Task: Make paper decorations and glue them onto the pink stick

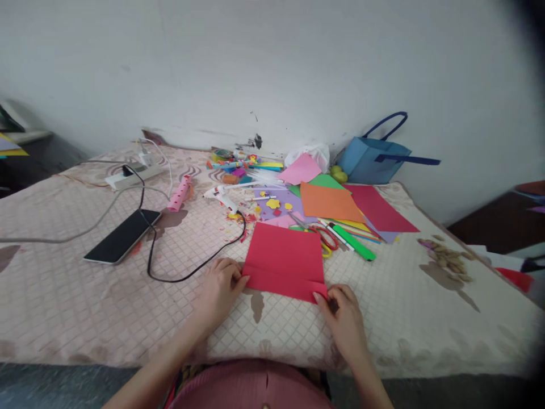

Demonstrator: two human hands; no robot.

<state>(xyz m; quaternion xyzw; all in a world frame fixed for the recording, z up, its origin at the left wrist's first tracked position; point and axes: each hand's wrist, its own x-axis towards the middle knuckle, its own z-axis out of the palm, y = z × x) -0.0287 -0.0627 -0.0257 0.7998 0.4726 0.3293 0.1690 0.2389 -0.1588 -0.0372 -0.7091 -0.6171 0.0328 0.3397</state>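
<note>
A red sheet of paper (pixel 284 253) lies in front of me, its near edge turned over in a narrow strip. My left hand (pixel 223 284) pinches the strip's left end between thumb and fingers. At the right end of the same strip, my right hand (pixel 342 315) grips the corner, thumb on top. Just behind the sheet are scissors with red handles (pixel 330 237) and a green capped marker or cutter (pixel 353 243). A white glue gun (pixel 223 197) rests beyond the sheet's far left corner, its black cord curving across the table.
Coloured sheets, an orange one (pixel 330 201) and a red one (pixel 378 209), pile behind to the right. A blue bag (pixel 370 159) stands by the wall. To the left are a dark tablet-like slab (pixel 123 236), a pink tube (pixel 180 193) and a power strip (pixel 134 177). Peanut-like pods (pixel 447 260) lie right.
</note>
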